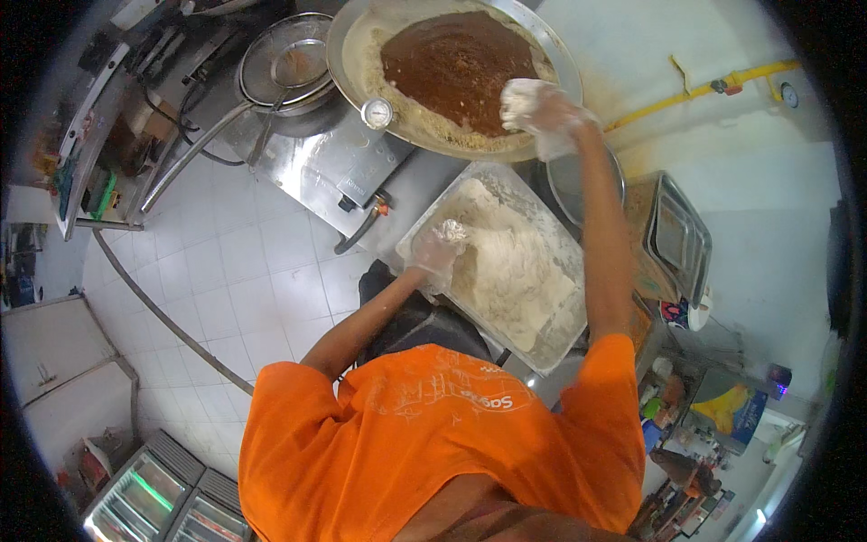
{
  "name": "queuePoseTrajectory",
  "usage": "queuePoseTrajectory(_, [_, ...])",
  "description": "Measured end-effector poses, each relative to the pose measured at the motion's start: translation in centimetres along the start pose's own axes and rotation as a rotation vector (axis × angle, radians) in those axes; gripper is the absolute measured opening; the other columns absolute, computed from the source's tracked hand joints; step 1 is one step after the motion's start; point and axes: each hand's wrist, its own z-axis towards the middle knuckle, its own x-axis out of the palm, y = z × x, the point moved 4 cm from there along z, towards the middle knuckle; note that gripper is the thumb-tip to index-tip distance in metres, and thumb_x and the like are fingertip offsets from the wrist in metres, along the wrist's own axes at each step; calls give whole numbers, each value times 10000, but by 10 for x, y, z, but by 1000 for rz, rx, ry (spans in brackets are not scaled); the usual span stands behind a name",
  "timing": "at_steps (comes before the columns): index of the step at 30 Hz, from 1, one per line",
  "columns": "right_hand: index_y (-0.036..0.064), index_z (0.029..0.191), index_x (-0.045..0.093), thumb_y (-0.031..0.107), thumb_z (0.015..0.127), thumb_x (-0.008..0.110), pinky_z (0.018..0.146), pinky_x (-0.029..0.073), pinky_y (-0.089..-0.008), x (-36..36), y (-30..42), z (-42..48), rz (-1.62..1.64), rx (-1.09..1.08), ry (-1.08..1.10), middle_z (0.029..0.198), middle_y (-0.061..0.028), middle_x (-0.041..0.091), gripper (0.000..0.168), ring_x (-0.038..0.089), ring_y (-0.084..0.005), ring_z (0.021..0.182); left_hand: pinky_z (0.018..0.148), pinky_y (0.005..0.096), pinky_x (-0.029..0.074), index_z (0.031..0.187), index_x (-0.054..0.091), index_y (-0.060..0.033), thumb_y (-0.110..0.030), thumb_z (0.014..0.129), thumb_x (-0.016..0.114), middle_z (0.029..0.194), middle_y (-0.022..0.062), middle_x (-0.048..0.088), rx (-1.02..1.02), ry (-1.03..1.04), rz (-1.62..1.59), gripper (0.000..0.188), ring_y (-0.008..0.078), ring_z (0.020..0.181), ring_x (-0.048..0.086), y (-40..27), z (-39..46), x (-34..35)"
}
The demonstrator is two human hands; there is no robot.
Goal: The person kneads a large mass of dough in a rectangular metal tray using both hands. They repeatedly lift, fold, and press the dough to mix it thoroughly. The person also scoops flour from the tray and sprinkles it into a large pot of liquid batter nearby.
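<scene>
My right hand (552,115), in a clear plastic glove, is over the right side of a wide metal pan (565,51). The pan holds brown liquid (460,64) with pale foam around its edge. A white floury mass covers the fingers; blur hides whether they hold a coated piece. Below the pan lies a rectangular tray (569,342) spread with white flour (518,271), clumped in places. At its left side is my left hand (437,254), also gloved, with flour caked on the fingertips. Its grip is unclear.
A dial thermometer (377,113) sits at the pan's rim. Left of it, a long-handled strainer (288,57) rests over a pot. A gas burner unit (376,166) with a hose stands under the pan. A yellow gas pipe (684,93) runs along the wall. Metal trays (681,230) lean at right.
</scene>
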Motion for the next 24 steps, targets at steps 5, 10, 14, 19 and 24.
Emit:
queuePoseTrajectory(5, [35, 927, 597, 325, 646, 632, 759, 445, -324, -2, 58, 31, 29, 1, -48, 969, -160, 583, 406, 573, -233, 880, 822, 341, 389, 980, 581, -114, -387, 776, 508, 1041, 66, 553, -74, -160, -89, 349, 227, 926, 499, -1, 0, -6])
queuePoseTrajectory(10, [76, 933, 597, 224, 674, 601, 750, 444, -346, -3, 49, 49, -551, -350, -549, 966, -123, 577, 297, 556, -207, 903, 823, 356, 387, 1026, 561, -141, -352, 817, 446, 1051, 54, 552, -109, -111, 18, 319, 229, 923, 499, 34, 8, 19])
queuePoseTrajectory(14, [131, 1000, 543, 112, 751, 479, 717, 435, -380, 38, 58, -56, -526, -171, -569, 943, -70, 552, 258, 547, -232, 817, 850, 382, 362, 1098, 513, -155, -374, 838, 383, 1089, 60, 533, -61, -16, 71, 364, 228, 952, 488, 76, 25, 57])
queuePoseTrajectory(19, [51, 1008, 496, 240, 792, 482, 766, 387, -344, 229, 26, -131, 847, 179, -559, 984, -141, 523, 288, 498, -257, 882, 912, 382, 328, 1059, 540, -100, -387, 798, 400, 1105, 141, 525, 145, 186, -74, 413, 310, 1019, 485, -14, 28, 52])
queuePoseTrajectory(24, [99, 1218, 391, 235, 850, 383, 940, 305, -316, 363, 7, -165, 1659, 530, -369, 1202, -82, 448, 393, 413, -217, 1101, 905, 382, 341, 1067, 529, -102, -359, 794, 406, 1122, 139, 516, 361, 162, -62, 395, 322, 1022, 481, -136, -10, -12])
